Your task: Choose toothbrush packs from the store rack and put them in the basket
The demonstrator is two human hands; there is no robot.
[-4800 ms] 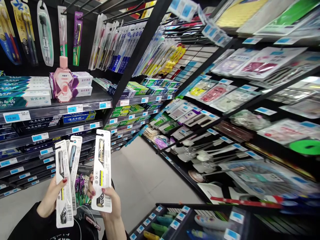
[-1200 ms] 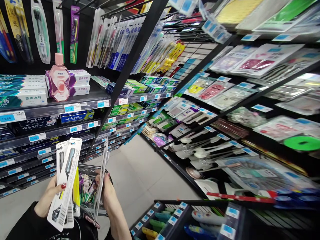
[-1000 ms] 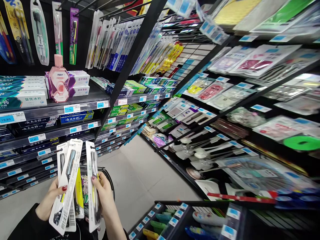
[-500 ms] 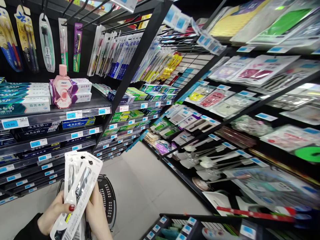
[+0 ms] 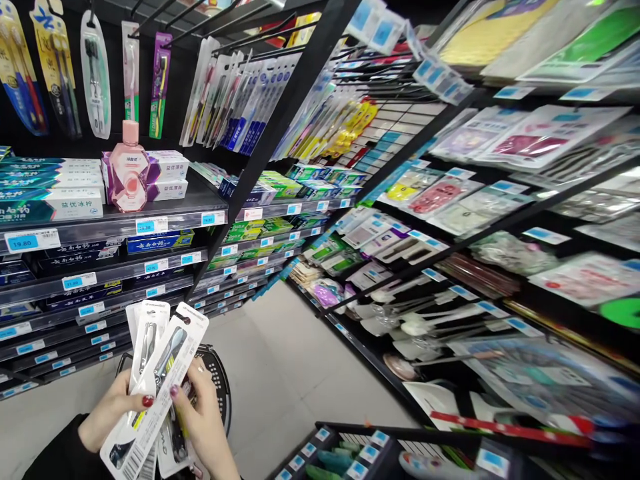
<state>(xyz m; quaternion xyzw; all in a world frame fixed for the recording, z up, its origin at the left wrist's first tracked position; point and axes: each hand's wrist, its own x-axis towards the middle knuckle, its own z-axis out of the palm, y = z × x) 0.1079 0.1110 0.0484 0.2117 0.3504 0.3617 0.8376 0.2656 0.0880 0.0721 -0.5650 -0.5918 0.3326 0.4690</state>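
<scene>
Several packaged toothbrushes [image 5: 173,353] in white card-and-clear-plastic packs are fanned out between my hands, low on the left. My left hand [image 5: 107,410] grips the packs from the left side, its thumb with red nail polish pressed on the front one. From the right, my right hand [image 5: 207,417] is closed on the packs, thumb over the edge of the front pack and fingers partly behind them. Barcodes show near the packs' lower ends. Below and behind my hands is a black basket [image 5: 224,393] with a slotted pattern, mostly hidden.
Toothpaste boxes [image 5: 55,193] and a pink bottle [image 5: 130,173] stand on the left shelf, with hanging toothbrush packs [image 5: 95,80] above. The grey floor [image 5: 280,360] runs between the shelves. Kitchen utensils [image 5: 415,320] and flat packets fill the right rack. A low display bin [image 5: 340,460] stands in front.
My right thumb has come round onto the front of the packs. The packs are spread a little wider apart, and the view has shifted slightly.
</scene>
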